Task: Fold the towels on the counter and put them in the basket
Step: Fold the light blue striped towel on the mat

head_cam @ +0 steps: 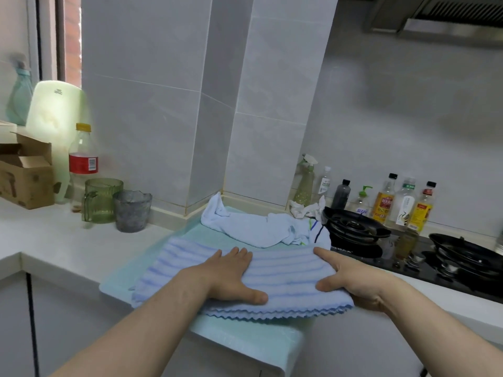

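Lying folded on a pale green mat [206, 235] at the front edge of the surface [54, 240], the blue striped towel [285, 270] has its scalloped hem facing the person. The left hand [231, 273] rests flat on the towel with fingers straight, while the right hand [359, 278] grips its right end, thumb and index finger on top and the other fingers hidden. A crumpled pale blue towel [245, 227] lies just behind on the same mat, with a gas hob [353, 229] to the right and a green glass jug [100, 200] and grey cup [132, 210] to the left.
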The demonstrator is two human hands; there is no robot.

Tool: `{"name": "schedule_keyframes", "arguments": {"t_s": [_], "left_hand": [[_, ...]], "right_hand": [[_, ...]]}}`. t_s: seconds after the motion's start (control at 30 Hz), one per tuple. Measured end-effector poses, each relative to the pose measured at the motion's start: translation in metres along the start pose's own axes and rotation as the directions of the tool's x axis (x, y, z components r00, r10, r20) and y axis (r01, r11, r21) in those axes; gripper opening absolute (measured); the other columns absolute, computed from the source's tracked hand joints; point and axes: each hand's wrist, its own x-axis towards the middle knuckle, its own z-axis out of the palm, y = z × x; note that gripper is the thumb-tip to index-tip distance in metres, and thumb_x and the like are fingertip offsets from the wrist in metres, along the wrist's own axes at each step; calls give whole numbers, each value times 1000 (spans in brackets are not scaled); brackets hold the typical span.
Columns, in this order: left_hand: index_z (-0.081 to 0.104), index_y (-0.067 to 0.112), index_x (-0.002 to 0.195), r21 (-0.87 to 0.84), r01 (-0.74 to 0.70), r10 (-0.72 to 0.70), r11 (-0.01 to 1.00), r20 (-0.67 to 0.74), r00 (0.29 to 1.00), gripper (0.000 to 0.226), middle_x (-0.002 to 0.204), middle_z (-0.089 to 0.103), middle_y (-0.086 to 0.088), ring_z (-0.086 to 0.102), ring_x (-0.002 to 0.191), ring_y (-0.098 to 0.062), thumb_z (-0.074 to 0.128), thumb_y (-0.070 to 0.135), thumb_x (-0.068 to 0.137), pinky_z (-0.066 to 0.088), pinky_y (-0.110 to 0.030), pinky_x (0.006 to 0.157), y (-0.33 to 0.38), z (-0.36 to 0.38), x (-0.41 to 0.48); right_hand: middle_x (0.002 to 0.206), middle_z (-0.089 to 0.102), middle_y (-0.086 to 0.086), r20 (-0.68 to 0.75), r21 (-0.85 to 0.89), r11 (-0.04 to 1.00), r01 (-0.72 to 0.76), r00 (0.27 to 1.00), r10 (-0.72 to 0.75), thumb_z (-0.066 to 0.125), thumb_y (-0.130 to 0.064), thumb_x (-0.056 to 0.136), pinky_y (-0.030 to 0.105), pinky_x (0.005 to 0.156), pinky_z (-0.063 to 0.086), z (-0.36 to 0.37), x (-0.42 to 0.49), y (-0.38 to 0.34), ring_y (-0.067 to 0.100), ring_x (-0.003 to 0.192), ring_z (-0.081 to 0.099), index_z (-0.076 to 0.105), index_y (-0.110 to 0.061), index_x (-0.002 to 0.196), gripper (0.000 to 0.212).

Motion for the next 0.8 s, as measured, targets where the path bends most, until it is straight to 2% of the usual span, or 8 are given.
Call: {"name": "schedule_keyframes", "arguments": {"t_s": [0.2,0.33,0.4,0.47,0.57,0.67,0.7,0.8], "left_hand": [[-8,19,155,48,-22,19,999,56,998,116,163,-11,2,-11,149,-12,44,84,74,-7,-42,121,41,21,17],[-8,18,155,99,-14,10,995,33,999,119,163,-9,2,-11,149,-12,42,86,72,-6,-43,121,40,26,19],[3,21,156,15,-28,29,999,-42,999,111,162,6,4,2,150,-15,45,82,73,4,-39,121,38,28,15],[25,26,148,-258,-106,43,960,-239,970,80,150,28,14,25,143,-15,52,65,84,21,-30,113,37,28,9],[46,18,139,-752,-195,-249,629,-433,866,47,137,43,11,46,121,-10,51,37,96,34,-25,103,31,19,6],[57,4,105,-988,-149,-501,49,-153,852,36,97,59,-13,56,71,-24,45,38,99,50,-34,65,23,1,1],[56,1,104,-996,-81,-482,-34,-55,875,44,93,62,-17,60,70,-27,42,42,100,53,-36,63,18,-2,-3],[56,-1,108,-994,78,-344,-73,99,934,61,97,69,-24,70,83,-35,37,56,98,58,-41,69,7,-3,-14]], "right_hand": [[105,63,-12,-32,-32,999,-16,999,15,60,19,81,25,70,57,-24,-28,-4,12,92,69,27,-13,150,82],[134,54,7,-48,-29,1000,-8,999,7,70,14,74,44,98,50,-17,-24,-15,29,112,62,18,-13,154,99],[125,57,4,-48,-7,1000,30,998,-30,65,15,79,37,87,56,-6,-21,-29,26,106,64,19,-15,153,92],[117,58,0,-42,-28,998,53,998,-54,61,12,84,30,77,57,11,-16,-41,19,97,67,20,-18,152,85],[122,55,3,-58,-19,999,46,997,-47,60,5,86,32,80,56,37,-2,-49,20,92,68,23,-22,152,80],[129,49,3,-72,28,997,72,995,-70,60,2,86,33,82,53,68,11,-51,24,100,64,23,-28,152,80],[128,49,1,-72,39,996,84,994,-81,60,2,87,31,80,52,79,14,-50,24,99,64,24,-31,150,80],[146,38,4,-46,141,984,112,993,-106,62,3,86,36,83,51,104,23,-39,36,108,64,19,-39,151,88]]}}
